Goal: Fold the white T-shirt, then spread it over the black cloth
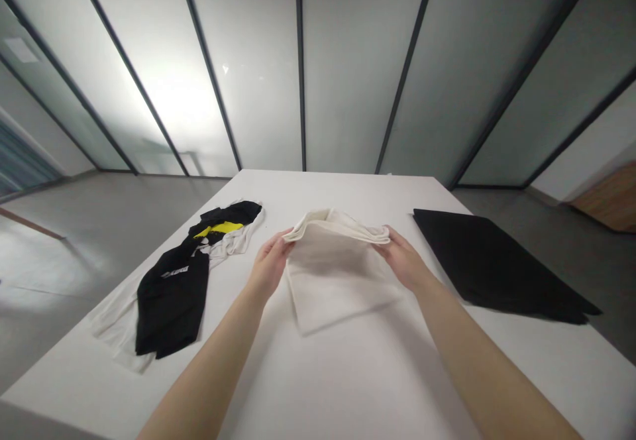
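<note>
A cream-white folded cloth garment is in the middle of the table, its far edge lifted and its near part hanging down to the tabletop. My left hand pinches the lifted edge at its left corner. At the right corner my right hand grips the same edge, thumb on top. Between the hands the layered edge bows slightly upward. What kind of garment it is, I cannot tell.
On the left of the white table lies a loose pile of black, white and yellow clothes. Flat black panels or folded cloth lie at the right edge. Frosted glass partitions stand behind.
</note>
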A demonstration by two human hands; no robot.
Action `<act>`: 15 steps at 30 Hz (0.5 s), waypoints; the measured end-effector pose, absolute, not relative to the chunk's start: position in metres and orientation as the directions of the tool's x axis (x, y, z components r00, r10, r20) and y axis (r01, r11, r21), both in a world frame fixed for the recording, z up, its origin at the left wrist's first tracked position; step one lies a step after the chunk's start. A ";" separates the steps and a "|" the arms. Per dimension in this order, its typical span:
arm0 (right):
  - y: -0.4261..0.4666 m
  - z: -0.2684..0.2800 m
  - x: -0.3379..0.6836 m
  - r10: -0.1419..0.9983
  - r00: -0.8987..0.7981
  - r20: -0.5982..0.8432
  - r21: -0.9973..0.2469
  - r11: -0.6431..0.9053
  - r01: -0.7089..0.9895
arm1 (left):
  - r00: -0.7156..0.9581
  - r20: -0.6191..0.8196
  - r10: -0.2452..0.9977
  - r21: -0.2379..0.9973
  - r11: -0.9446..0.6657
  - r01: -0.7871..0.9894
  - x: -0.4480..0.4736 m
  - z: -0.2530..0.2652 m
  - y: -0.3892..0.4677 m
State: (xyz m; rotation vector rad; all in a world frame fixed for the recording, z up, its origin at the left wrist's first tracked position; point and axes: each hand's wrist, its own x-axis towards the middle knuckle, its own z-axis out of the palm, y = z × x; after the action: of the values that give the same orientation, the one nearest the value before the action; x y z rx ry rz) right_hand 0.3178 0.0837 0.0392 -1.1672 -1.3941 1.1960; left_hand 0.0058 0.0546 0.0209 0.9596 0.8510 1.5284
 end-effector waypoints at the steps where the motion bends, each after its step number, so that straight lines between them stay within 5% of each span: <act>1: 0.083 0.044 0.316 0.982 -0.092 0.165 -0.977 0.176 0.122 | -0.129 0.207 0.970 0.884 -0.242 -0.401 0.003 0.026 0.054; 3: 0.083 0.050 0.317 0.966 -0.070 0.251 -0.942 0.260 0.213 | -0.184 0.259 0.948 0.875 -0.311 -0.372 -0.003 0.033 0.052; 6: 0.088 0.044 0.321 0.987 -0.010 0.158 -0.956 0.156 0.248 | -0.210 0.202 0.957 0.916 -0.260 -0.306 -0.007 0.028 0.051; 11: 0.097 0.010 0.327 0.942 -0.087 -0.325 -0.945 -0.327 -0.013 | 0.004 -0.284 0.959 0.930 0.276 -0.242 0.005 -0.001 0.051; 15: 0.095 -0.006 0.334 0.876 -0.174 -0.450 -0.885 -0.464 -0.050 | 0.077 -0.424 0.902 0.878 0.430 -0.208 0.013 -0.013 0.050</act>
State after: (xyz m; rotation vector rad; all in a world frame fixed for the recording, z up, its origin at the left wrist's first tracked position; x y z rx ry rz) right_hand 0.3345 0.0952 -0.0057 -1.3991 -0.9920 1.7203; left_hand 0.0134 0.0498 -0.0131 0.7390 1.2047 0.9568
